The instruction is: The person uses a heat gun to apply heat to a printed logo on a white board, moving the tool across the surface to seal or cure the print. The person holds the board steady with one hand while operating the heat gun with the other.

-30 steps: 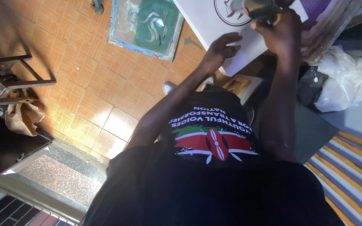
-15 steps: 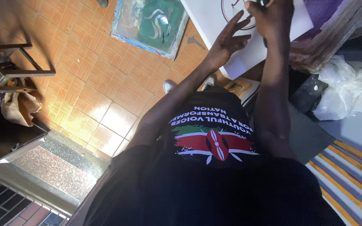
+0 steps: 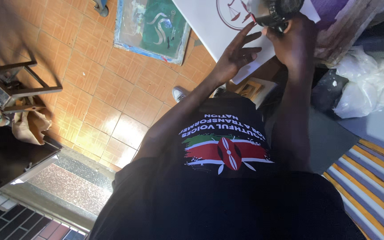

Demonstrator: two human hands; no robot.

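My right hand (image 3: 295,38) gripped a dark handheld tool (image 3: 273,11) over the white sheet (image 3: 210,18) — left hand (image 3: 237,52) spread, fingertips on it.

Orange-brown tiled floor (image 3: 112,102) under me, sunlit in patches. On it lies a blue-framed rectangular printing screen with green mesh (image 3: 153,27), pale swirl marks on the mesh. At my far left, a dark metal-framed stool (image 3: 21,84), and just beside it a crumpled brown paper bag (image 3: 31,126). Below that, a speckled grey stone doorstep (image 3: 65,189). One grey-white shoe (image 3: 179,94) shows on the tiles near my black printed T-shirt (image 3: 223,178). To the right, a heap of white crumpled plastic bags (image 3: 370,84) beside a dark plastic bag (image 3: 325,89). Bottom right, a striped cloth in orange, blue and white (image 3: 370,182).
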